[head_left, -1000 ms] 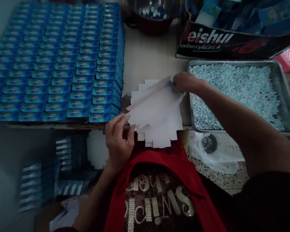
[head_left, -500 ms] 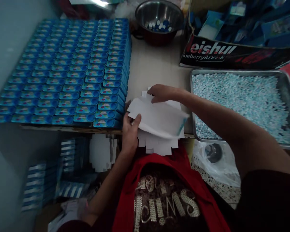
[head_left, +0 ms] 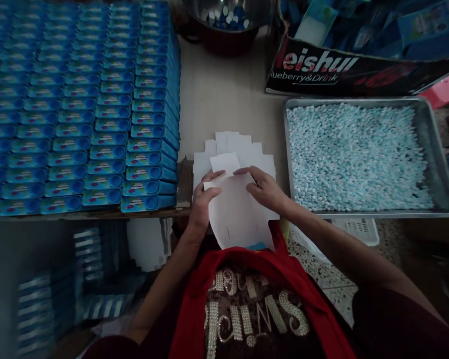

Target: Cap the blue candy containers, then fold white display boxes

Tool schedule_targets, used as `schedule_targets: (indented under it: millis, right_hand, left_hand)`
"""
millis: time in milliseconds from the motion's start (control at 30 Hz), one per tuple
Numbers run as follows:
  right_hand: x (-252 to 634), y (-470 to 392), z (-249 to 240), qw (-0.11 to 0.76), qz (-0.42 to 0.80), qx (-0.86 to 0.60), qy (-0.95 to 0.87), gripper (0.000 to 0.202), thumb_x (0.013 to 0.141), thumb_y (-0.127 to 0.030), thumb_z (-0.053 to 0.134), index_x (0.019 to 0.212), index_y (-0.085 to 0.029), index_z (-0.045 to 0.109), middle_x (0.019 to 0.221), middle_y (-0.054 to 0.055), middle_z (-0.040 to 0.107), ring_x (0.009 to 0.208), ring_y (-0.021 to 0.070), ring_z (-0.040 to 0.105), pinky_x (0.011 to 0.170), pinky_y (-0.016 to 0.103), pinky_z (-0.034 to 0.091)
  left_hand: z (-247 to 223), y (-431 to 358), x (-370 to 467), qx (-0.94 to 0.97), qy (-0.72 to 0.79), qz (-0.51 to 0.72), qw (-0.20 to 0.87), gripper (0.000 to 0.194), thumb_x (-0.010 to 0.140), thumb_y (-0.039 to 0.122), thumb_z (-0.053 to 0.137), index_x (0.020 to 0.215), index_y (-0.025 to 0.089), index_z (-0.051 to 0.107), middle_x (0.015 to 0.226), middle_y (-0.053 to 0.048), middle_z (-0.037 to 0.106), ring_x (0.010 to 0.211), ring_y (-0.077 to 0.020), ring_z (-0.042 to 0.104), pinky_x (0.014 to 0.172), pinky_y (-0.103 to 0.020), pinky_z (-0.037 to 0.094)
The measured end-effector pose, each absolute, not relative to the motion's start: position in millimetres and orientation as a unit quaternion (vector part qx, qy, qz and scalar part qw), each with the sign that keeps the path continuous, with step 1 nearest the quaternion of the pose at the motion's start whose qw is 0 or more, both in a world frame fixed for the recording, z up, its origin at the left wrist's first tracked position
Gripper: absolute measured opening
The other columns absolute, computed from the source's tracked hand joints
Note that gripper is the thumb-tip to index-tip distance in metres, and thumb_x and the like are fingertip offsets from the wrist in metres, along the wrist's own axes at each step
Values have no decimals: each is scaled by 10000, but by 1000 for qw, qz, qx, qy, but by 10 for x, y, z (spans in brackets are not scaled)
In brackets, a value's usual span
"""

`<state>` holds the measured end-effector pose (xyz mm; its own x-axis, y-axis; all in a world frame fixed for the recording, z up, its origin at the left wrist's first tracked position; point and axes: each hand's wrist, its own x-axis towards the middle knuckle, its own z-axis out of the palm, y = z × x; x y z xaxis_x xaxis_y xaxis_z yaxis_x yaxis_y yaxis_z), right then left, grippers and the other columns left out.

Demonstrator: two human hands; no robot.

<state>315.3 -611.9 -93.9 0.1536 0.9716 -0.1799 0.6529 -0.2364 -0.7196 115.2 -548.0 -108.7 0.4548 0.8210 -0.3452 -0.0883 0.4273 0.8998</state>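
Between both hands is a white cardboard box blank (head_left: 237, 212), its plain side up and a strip of blue print showing near my apron. My left hand (head_left: 202, 199) grips its left edge near the far end, thumb on top. On the opposite side, my right hand (head_left: 265, 188) pinches the far right part with bent fingers. The blank curves down toward my body. Beneath it lie flat white box blanks (head_left: 237, 143) with notched edges, stacked on the table's front edge.
Rows of small blue packs (head_left: 149, 144) fill the left side. A metal tray (head_left: 289, 149) of pale blue and white pellets stands right, behind it an open carton (head_left: 310, 75) of blue packs. A metal bowl (head_left: 228, 37) with blue and white pieces sits at the back.
The box blank has turned so that its blue-printed end points at my body. My right hand has come nearer to me and rightward, gripping the far end. The view has shifted too.
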Motion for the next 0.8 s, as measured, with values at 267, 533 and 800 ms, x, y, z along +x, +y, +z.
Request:
schedule_targets:
  millis: [267,533,800]
  right_hand:
    - [3191,-6155,-970,253,198,-742,-589,435,872,-181,478,1279,-183,628,1132,133,693,1035,273,662,957,434,525]
    - [3265,-6217,-822,254,244,-747,-564,574,869,-250,642,1430,-210,529,873,8,694,763,202,634,767,360,484]
    - [3338,-6088,-670,200,249,-710,-628,727,789,-156,642,1509,-155,539,904,35,719,775,199,644,735,319,457]
  left_hand:
    - [-1173,-5366,1289,597,388,328,621,506,845,468,765,1290,262,641,1226,-79,690,1168,-273,685,1034,-397,541]
    - [-1069,-5456,1439,618,483,348,513,304,1053,442,554,833,236,591,867,-23,693,897,-189,664,904,-317,519]
    - [-1080,-5521,1584,556,478,380,564,115,1045,252,528,1110,241,623,1192,-50,715,1154,-188,667,1049,-323,516]
